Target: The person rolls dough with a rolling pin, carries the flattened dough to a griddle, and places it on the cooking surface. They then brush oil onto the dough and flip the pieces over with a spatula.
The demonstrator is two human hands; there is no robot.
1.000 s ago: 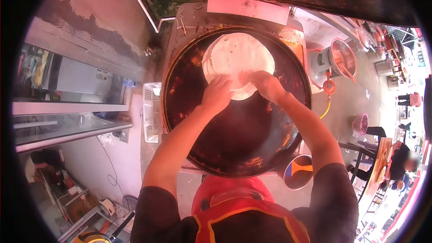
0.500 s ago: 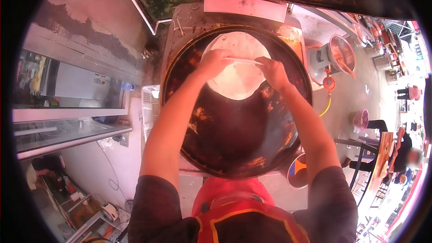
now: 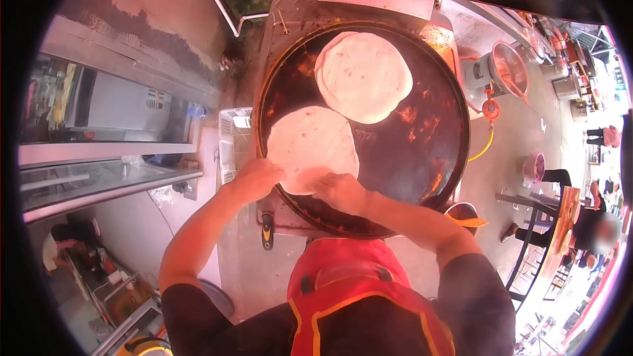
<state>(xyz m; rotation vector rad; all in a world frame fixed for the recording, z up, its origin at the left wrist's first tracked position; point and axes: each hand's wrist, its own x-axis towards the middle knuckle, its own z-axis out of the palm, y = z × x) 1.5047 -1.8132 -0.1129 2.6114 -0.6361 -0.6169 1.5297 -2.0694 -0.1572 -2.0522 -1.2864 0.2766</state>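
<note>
A thin round flatbread (image 3: pixel 313 142), pale with a few small brownish spots, lies over the near left part of a large round black griddle (image 3: pixel 409 178). Its near left edge is pinched in my left hand (image 3: pixel 256 179), out by the griddle's rim. My right hand (image 3: pixel 339 192) has closed fingers on the near edge of this same flatbread, a short way to the right. Farther back on the griddle are other pale flatbreads (image 3: pixel 369 79), at least two, overlapping in a stack. The undersides of the breads are hidden.
A black-handled tool (image 3: pixel 267 231) juts out near the griddle's front left. A bucket (image 3: pixel 465 214) stands at its front right. To the right are a gas cylinder (image 3: pixel 476 76) with a regulator and yellow hose (image 3: pixel 484 148), and a metal pot (image 3: pixel 509 69). White crates (image 3: pixel 234 142) stand left.
Both hands have come from the far side of the griddle toward its near left. One flatbread now lies apart from the far stack, its near edge in my fingers.
</note>
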